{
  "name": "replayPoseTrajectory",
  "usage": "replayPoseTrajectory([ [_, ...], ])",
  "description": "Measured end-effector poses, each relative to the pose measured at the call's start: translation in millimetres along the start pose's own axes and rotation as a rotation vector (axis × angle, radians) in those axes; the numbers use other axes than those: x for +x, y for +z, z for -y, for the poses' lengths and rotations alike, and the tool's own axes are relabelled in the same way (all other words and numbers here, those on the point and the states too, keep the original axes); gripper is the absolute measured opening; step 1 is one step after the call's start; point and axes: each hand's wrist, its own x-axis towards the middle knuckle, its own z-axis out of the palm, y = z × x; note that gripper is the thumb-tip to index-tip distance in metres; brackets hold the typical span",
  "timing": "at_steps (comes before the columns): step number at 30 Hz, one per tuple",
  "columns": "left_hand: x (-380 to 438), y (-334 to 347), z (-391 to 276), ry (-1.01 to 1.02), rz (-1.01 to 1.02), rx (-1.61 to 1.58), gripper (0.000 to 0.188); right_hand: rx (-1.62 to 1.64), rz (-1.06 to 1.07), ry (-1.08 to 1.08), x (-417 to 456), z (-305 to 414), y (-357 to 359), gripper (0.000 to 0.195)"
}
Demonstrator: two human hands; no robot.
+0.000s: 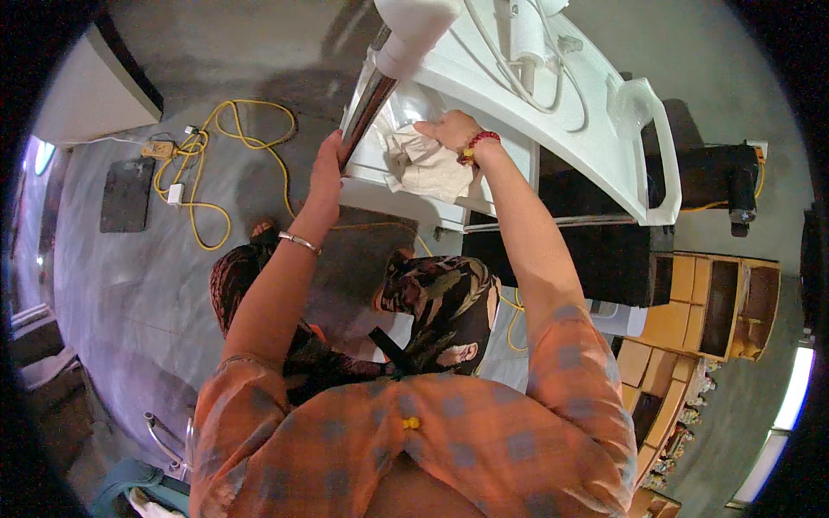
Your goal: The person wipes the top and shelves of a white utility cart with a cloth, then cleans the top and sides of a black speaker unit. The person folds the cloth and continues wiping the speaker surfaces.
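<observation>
My right hand (454, 131) is inside an open white drawer or tray of a white cart-like unit, its fingers on a crumpled cream cloth (431, 169). A clear plastic item (411, 107) lies beyond the cloth. My left hand (329, 169) rests at the left side of the drawer (401, 199), beside a shiny metal post (370, 107); its fingertips are partly hidden, so its grip cannot be told. Above the drawer is the unit's white top (537, 97), with a white cable (502, 61) and a white cylindrical part (528, 39) on it.
A yellow extension cord (194, 150) lies coiled on the floor at left, near a dark mat (127, 196). A white loop handle (667, 162) juts from the unit's right end. Right of my legs stand a black table or cabinet (596, 259) and wooden shelves (686, 311).
</observation>
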Motion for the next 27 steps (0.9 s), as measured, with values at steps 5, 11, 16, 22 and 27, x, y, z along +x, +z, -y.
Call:
replayPoseTrajectory([
  [5,33,-12,18,0.064,0.051,0.020,0.053,0.489,-0.297,-0.184,-25,-87,-12,0.067],
  [11,18,0,17,0.567,-0.137,0.029,0.034,0.004,-0.743,0.030,26,-170,-30,0.065],
  [16,-55,8,-11,1.194,-0.214,0.522,0.017,-0.035,-0.673,-0.152,65,-81,-13,0.064],
  [22,-66,40,2,1.163,0.218,0.903,0.031,-0.058,-0.517,-0.270,91,7,2,0.063],
  [27,-12,64,23,1.074,0.093,1.256,0.058,-0.040,-0.434,-0.328,87,22,4,0.063],
])
